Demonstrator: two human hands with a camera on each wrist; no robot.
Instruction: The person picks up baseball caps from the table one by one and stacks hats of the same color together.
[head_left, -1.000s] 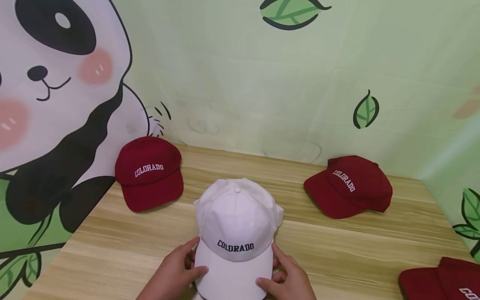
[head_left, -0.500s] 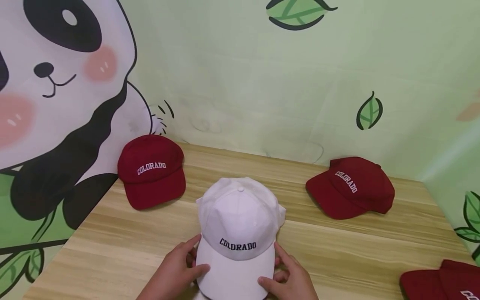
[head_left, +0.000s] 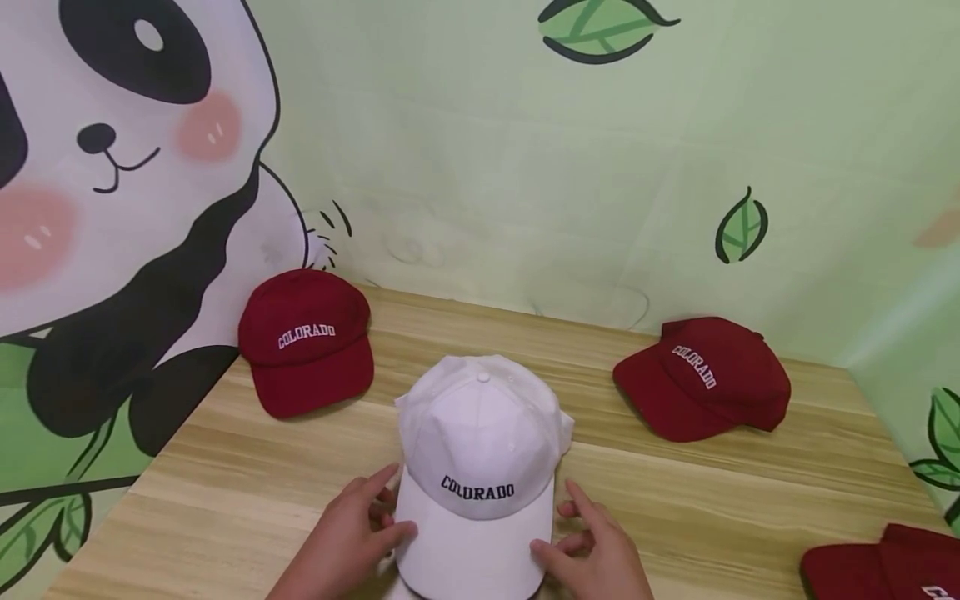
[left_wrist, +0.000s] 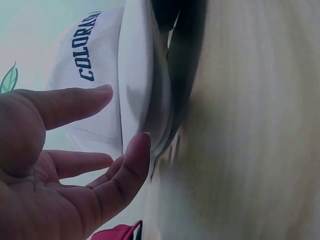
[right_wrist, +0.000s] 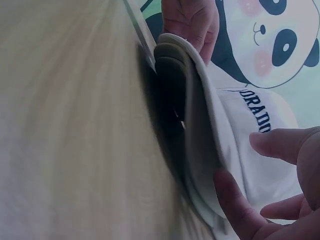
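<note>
A white baseball cap (head_left: 480,442) with black COLORADO lettering sits upright on the wooden table, brim toward me. My left hand (head_left: 348,529) is at the brim's left edge, thumb over it and fingers beside it; whether it touches is hard to tell. On the other side my right hand (head_left: 596,542) has its fingers spread, apart from the cap's side, with the thumb near the brim edge. In the right wrist view, layered edges show under the white brim (right_wrist: 205,95); whether another cap is beneath, I cannot tell.
One dark red COLORADO cap (head_left: 306,342) stands at the back left, another (head_left: 705,379) at the back right. A third red cap (head_left: 885,562) is cut off at the lower right. Behind the wooden table (head_left: 247,467) hangs a green panda-print backdrop (head_left: 465,167).
My right hand has loosened from the cap and moved slightly right. The left fingers have come a little away from its side. The cap stays in place; the view has shifted slightly.
</note>
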